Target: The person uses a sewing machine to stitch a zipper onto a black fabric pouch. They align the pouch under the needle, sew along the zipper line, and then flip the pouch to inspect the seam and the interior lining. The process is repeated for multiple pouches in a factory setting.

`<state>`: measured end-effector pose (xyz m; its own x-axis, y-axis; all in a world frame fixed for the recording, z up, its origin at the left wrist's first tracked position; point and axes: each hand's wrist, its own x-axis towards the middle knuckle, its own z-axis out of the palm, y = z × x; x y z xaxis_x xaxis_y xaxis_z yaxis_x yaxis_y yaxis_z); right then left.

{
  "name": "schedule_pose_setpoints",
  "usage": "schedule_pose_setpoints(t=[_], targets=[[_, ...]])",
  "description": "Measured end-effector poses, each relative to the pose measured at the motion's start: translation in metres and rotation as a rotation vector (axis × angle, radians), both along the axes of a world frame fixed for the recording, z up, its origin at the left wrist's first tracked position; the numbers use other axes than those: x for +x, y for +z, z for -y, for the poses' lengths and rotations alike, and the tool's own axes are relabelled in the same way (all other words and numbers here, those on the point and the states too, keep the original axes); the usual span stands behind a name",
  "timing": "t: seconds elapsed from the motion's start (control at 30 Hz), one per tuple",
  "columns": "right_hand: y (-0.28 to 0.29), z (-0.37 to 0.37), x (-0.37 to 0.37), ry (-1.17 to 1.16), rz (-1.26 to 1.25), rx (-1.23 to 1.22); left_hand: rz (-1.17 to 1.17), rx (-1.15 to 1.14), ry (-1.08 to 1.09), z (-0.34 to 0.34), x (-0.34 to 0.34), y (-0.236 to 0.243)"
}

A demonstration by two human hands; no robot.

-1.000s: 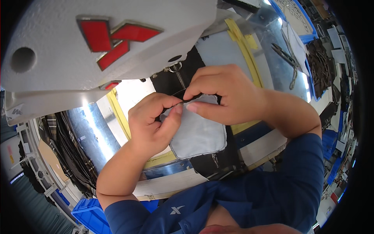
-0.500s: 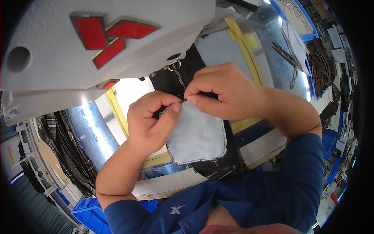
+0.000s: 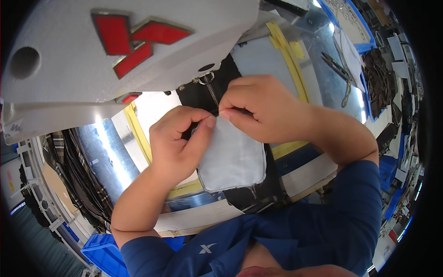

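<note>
A light grey fabric piece (image 3: 233, 159), roughly rectangular with stitched edges, lies over black fabric (image 3: 229, 74). Along the black fabric runs a metal zipper (image 3: 212, 93) with a ring at its far end, close under the sewing machine head (image 3: 184, 60). At the grey piece's far edge, my left hand (image 3: 177, 138) pinches the cloth between thumb and fingers. Almost touching it, my right hand (image 3: 263, 108) pinches the same edge where it meets the black fabric. The fingertips hide the exact spot being gripped.
Yellow tape (image 3: 295, 69) strips border the work plate. Pliers-like tool (image 3: 339, 71) lies at right beside blue trays (image 3: 367, 47) and dark fabric pieces (image 3: 376, 76). Stacked dark cloths (image 3: 78, 171) hang at left; a blue crate (image 3: 104, 251) stands below.
Both hands keep their pinch and have shifted only slightly, with the fingertips a little farther up at the edge. The grey fabric lies almost as before.
</note>
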<state>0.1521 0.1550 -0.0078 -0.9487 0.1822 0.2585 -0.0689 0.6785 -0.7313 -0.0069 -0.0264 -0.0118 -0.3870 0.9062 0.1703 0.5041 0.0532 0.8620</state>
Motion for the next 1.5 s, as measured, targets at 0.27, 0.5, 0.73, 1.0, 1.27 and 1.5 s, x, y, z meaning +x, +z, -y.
schedule_pose_setpoints(t=[0.27,0.5,0.73,1.0,1.27,1.5], targets=[[-0.010,-0.011,-0.021,-0.046,0.016,0.349,-0.022,-0.305,0.275,-0.009,-0.011,0.007],[-0.010,-0.044,-0.052,-0.086,0.116,0.408,-0.215,-0.430,0.247,-0.034,-0.047,0.003],[-0.005,-0.050,-0.055,-0.113,0.220,0.280,-0.228,-0.633,0.178,-0.039,-0.052,0.004],[0.000,-0.055,-0.062,-0.133,0.324,0.211,-0.375,-0.343,0.055,-0.034,-0.070,-0.020],[0.009,-0.056,-0.068,-0.119,0.435,0.206,-0.261,-0.134,0.119,-0.041,-0.077,-0.027],[0.003,-0.055,-0.068,-0.155,0.398,0.202,-0.236,-0.150,0.090,-0.039,-0.073,-0.026]])
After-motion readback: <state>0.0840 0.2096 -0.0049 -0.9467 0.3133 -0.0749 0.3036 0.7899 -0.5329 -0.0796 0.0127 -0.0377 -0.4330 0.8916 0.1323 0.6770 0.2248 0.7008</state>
